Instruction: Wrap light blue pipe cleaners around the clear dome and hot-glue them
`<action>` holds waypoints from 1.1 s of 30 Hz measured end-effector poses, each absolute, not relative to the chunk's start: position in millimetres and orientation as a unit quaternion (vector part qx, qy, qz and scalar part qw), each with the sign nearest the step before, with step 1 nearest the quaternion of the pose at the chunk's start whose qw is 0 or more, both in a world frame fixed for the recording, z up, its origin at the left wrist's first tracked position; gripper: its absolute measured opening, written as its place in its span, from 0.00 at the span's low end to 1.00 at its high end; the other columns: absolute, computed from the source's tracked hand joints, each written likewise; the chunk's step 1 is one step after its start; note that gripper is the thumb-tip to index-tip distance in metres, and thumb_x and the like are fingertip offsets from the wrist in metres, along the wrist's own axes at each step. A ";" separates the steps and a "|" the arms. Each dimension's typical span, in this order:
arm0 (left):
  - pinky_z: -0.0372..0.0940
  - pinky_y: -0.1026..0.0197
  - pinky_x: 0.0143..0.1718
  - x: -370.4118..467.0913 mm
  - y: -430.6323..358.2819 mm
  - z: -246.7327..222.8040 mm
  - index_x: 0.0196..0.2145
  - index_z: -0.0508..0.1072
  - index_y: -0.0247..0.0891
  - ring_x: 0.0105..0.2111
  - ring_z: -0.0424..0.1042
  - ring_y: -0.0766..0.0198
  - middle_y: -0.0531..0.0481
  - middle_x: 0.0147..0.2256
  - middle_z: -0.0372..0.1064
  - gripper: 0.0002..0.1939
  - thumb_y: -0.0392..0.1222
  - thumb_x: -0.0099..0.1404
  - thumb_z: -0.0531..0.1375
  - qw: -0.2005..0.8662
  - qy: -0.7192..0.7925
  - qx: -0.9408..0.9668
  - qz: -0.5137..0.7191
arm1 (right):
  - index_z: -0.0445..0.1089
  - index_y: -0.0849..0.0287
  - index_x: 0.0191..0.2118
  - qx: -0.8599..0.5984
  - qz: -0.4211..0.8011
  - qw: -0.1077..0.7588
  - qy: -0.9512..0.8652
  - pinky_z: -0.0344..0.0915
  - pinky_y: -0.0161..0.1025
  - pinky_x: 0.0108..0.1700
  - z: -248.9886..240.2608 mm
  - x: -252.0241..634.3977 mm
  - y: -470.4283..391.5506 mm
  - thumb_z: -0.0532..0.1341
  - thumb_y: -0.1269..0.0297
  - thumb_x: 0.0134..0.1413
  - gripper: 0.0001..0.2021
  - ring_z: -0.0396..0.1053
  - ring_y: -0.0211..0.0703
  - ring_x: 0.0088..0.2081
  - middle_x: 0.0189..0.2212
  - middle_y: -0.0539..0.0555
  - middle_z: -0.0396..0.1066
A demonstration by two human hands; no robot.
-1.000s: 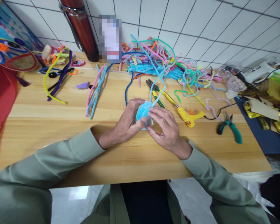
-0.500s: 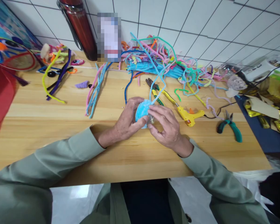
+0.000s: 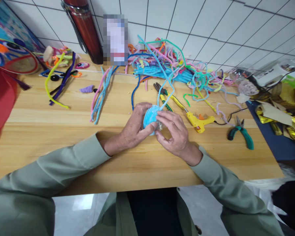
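L hand (image 3: 132, 131) grips blue coil (image 3: 149, 117), thumb on face, fingers curled round far side, over table (image 3: 127, 167). Wraps on, 2 loose lengths (image 3: 167, 99) run off top. Clear piece (image 3: 159, 125) at R side. R hand (image 3: 175, 136): fingers bunched on coil edge, thumb apart below; exact pinch unclear. Glue gun (image 3: 199, 123) further R, untouched.

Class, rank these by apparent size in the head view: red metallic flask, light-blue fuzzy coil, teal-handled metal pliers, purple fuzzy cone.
1. Red metallic flask
2. Teal-handled metal pliers, light-blue fuzzy coil: unsure, coil partly hidden
3. Purple fuzzy cone
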State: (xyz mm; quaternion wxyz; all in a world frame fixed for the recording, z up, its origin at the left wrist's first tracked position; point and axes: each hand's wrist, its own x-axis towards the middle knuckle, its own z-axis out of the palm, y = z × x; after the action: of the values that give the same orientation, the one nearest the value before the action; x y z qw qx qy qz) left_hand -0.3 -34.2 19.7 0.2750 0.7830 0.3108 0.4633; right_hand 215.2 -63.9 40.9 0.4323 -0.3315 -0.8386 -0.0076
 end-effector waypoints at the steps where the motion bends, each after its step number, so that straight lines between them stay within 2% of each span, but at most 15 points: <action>1: 0.70 0.40 0.65 -0.3 -34.2 19.5 0.66 0.61 0.44 0.62 0.70 0.46 0.36 0.62 0.66 0.25 0.55 0.79 0.60 0.274 0.310 0.783 0.464 | 0.69 0.53 0.69 -0.332 -0.009 0.432 -0.839 0.79 0.63 0.63 41.0 215.0 -64.1 0.67 0.70 0.65 0.28 0.80 0.60 0.62 0.60 0.62 0.80; 6: 0.70 0.40 0.65 -0.5 -34.1 19.5 0.66 0.61 0.43 0.62 0.70 0.47 0.36 0.62 0.66 0.24 0.55 0.80 0.59 0.265 0.303 0.787 0.467 | 0.70 0.55 0.66 -0.333 -0.017 0.435 -0.836 0.80 0.62 0.62 42.0 213.7 -64.5 0.68 0.70 0.65 0.26 0.80 0.59 0.61 0.58 0.63 0.81; 13: 0.70 0.40 0.65 0.0 -32.6 18.9 0.65 0.61 0.43 0.63 0.70 0.47 0.36 0.61 0.67 0.24 0.56 0.80 0.58 0.257 0.299 0.792 0.467 | 0.70 0.52 0.67 -0.343 -0.011 0.423 -0.839 0.79 0.63 0.63 41.4 215.8 -65.4 0.67 0.69 0.66 0.26 0.80 0.60 0.61 0.60 0.61 0.81; 19: 0.70 0.39 0.64 1.7 -28.6 13.5 0.65 0.61 0.44 0.63 0.70 0.46 0.36 0.61 0.66 0.32 0.61 0.74 0.65 0.250 0.290 0.791 0.477 | 0.69 0.52 0.68 -0.343 -0.012 0.426 -0.837 0.79 0.63 0.63 40.1 217.3 -65.7 0.66 0.71 0.65 0.28 0.80 0.60 0.61 0.60 0.61 0.81; 25: 0.70 0.38 0.64 1.9 -28.4 13.8 0.66 0.60 0.44 0.63 0.70 0.45 0.37 0.61 0.66 0.30 0.57 0.76 0.64 0.232 0.280 0.799 0.479 | 0.71 0.54 0.67 -0.332 -0.017 0.435 -0.837 0.80 0.61 0.62 41.0 216.4 -64.6 0.66 0.71 0.65 0.26 0.80 0.59 0.60 0.58 0.62 0.81; 33: 0.70 0.38 0.65 1.8 -28.9 12.5 0.67 0.59 0.44 0.63 0.69 0.46 0.37 0.61 0.66 0.30 0.59 0.77 0.63 0.235 0.281 0.797 0.480 | 0.70 0.54 0.67 -0.334 -0.018 0.431 -0.838 0.80 0.61 0.62 41.5 215.6 -65.4 0.66 0.71 0.65 0.26 0.81 0.59 0.61 0.59 0.62 0.81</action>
State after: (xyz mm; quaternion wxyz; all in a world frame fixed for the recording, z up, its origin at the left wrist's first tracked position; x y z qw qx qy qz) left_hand 1.8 -28.9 12.5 0.2348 0.7975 0.2809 0.4796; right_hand 215.6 -65.4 41.5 0.4308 -0.3343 -0.8380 -0.0177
